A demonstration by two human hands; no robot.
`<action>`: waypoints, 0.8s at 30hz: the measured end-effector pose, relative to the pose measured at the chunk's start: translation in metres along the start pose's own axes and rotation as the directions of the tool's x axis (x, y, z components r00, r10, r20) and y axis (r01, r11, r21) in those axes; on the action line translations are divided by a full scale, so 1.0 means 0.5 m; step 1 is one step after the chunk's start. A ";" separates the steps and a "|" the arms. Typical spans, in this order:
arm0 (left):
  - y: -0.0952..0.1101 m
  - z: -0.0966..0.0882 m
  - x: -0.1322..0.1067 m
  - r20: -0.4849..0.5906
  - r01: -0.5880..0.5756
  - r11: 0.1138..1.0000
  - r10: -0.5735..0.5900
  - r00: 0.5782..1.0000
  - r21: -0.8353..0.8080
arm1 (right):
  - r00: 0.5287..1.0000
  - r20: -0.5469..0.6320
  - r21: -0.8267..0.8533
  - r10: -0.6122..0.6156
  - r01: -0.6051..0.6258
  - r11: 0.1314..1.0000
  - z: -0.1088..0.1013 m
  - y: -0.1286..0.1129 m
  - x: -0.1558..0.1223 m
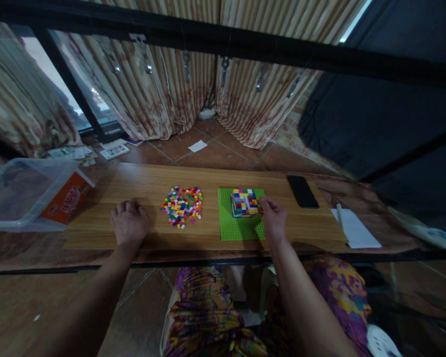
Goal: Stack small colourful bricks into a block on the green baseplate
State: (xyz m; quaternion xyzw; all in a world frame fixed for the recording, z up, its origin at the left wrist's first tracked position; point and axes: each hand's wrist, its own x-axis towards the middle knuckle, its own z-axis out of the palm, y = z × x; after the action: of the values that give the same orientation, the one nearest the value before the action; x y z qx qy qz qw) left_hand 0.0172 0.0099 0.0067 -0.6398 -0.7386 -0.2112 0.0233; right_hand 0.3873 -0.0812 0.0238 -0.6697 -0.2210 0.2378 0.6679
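Note:
A small block structure of multicoloured toy bricks [244, 202] stands on the far part of a green studded baseplate [241, 230]. At its right side is my right hand [275, 215], thumb and fingers pinched together against or just beside the wall of bricks. Whatever those fingertips hold is too small to make out. My left hand [130, 220] rests on the wooden tabletop with its fingers curled in, and no object shows in it. Between that hand and the baseplate lies a loose pile of small coloured bricks [182, 207].
A clear plastic box [26, 183] with an orange label sits at the left end of the wooden table [152, 176]. To the right are a black phone [302, 191] and white paper [357, 230] with a pen [339, 216]. A dark metal bar with hanging clips crosses beyond.

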 end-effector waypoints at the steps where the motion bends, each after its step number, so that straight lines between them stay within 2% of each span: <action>1: 0.000 0.000 0.000 0.000 0.001 1.000 -0.001 1.000 -0.006 | 1.000 0.008 0.004 0.011 -0.011 1.000 0.004 0.001 0.001; 13: -0.010 0.010 0.000 -0.031 -0.042 0.998 0.041 0.999 -0.043 | 0.994 -0.003 0.064 0.109 -0.108 0.992 0.014 0.009 0.003; 24: -0.006 0.003 0.000 -0.021 -0.042 0.999 0.042 0.999 -0.019 | 0.981 0.025 0.131 0.192 -0.194 0.972 0.014 0.008 -0.001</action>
State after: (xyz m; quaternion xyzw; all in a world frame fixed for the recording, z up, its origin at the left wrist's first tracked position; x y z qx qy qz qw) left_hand 0.0149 0.0103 0.0044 -0.6531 -0.7226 -0.2245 0.0292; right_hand 0.3825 -0.0762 0.0197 -0.6404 -0.1428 0.3199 0.6835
